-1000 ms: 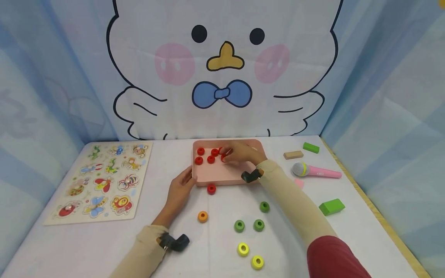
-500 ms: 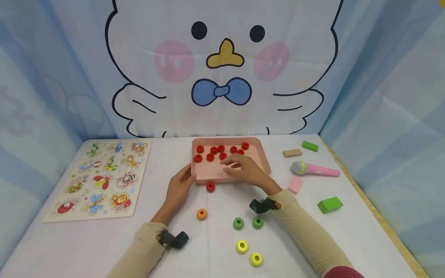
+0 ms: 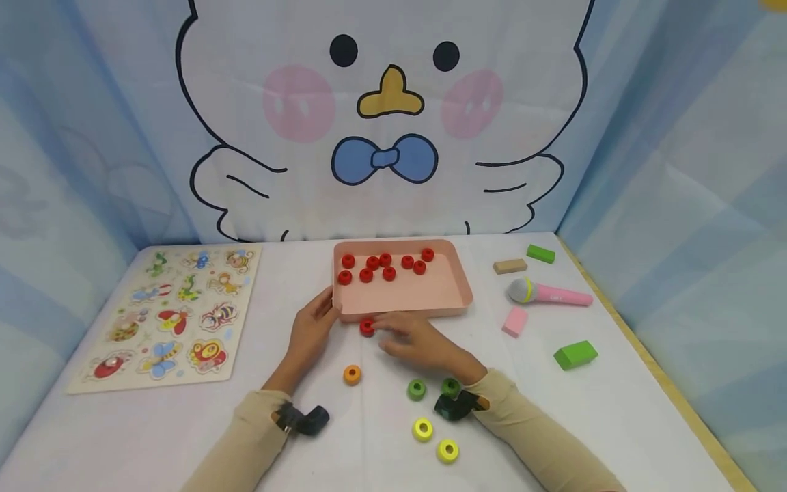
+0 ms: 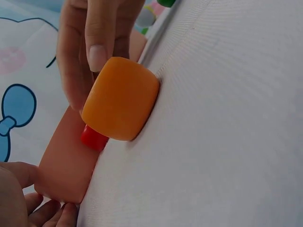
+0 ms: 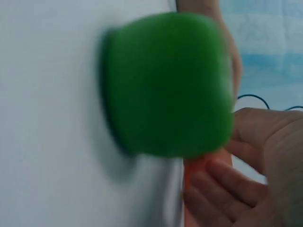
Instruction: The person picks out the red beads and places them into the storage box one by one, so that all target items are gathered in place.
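Note:
A shallow pink tray (image 3: 399,301) lies at the back of the table with several red beads (image 3: 389,273) along its far side. My left hand (image 3: 310,328) grips the tray's near left corner between thumb and fingers. One more red bead (image 3: 367,327) sits outside, just in front of the tray wall. My right hand (image 3: 418,342) is at this bead, its fingertips over or against the bead's right side, thumb apart. An orange bead (image 3: 352,374) stands nearer, large in the left wrist view. A blurred green bead (image 5: 170,90) partly covers the right wrist view.
Green beads (image 3: 416,390) and two yellow beads (image 3: 422,429) lie in front of the right hand. Rightward are a toy microphone (image 3: 556,294), a pink block (image 3: 515,321), green blocks (image 3: 575,355) and a wooden block (image 3: 509,266). A bug puzzle board (image 3: 166,321) lies left.
My right hand let go of a red bead in the tray, then withdrew over the front wall to the red bead outside. The left hand stays at the tray corner. The view shifted slightly.

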Demonstrator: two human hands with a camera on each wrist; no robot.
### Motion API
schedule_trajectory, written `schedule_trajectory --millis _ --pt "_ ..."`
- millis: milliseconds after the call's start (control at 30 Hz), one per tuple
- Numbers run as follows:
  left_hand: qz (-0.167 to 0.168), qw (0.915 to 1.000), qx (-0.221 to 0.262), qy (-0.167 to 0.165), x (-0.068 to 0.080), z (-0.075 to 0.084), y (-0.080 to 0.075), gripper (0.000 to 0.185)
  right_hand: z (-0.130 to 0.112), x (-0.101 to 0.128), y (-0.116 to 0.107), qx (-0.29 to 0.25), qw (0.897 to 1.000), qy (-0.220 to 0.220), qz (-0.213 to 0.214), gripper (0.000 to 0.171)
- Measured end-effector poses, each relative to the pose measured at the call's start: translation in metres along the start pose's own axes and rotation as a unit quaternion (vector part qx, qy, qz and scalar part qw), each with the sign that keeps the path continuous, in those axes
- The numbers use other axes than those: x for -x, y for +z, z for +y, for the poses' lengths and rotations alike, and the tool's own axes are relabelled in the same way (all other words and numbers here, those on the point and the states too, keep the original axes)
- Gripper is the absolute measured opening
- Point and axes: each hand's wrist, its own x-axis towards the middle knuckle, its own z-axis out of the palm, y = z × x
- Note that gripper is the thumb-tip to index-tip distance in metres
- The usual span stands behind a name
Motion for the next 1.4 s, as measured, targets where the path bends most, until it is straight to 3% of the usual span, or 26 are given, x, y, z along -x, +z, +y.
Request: schedule_trajectory --millis 100,267,433,600,900,1200,1400 --pt "-0.004 1.0000 -0.008 0.003 0.000 -0.001 -0.001 0.055 -0.001 -0.004 0.009 0.030 1.000 -0.004 0.004 0.042" --pt "-0.001 0.9999 -0.009 0.013 0.001 -0.001 -0.005 0.054 -0.006 -0.014 0.019 0.026 0.999 -0.018 0.026 0.039" --pt "-0.001 0.9998 -0.019 0.011 0.003 -0.003 -0.007 0.054 -0.010 -0.017 0.028 0.044 0.998 0.022 0.031 0.037" --pt "0.001 0.9995 -0.029 0.011 0.005 -0.004 -0.008 0.053 -0.010 -0.017 0.034 0.055 0.998 0.020 0.031 0.035" --pt "-0.004 0.9998 -0.014 0.016 0.004 -0.004 -0.004 0.054 -0.010 -0.013 0.030 0.053 0.998 -0.018 0.028 0.020" --pt "-0.003 0.9998 -0.015 0.011 0.003 0.001 -0.003 0.054 -0.012 -0.009 0.026 0.063 0.997 -0.030 0.044 0.019" --pt "0.002 0.9999 -0.014 0.007 0.003 0.000 -0.002 0.054 -0.017 -0.009 0.022 0.069 0.997 -0.023 0.030 0.023"
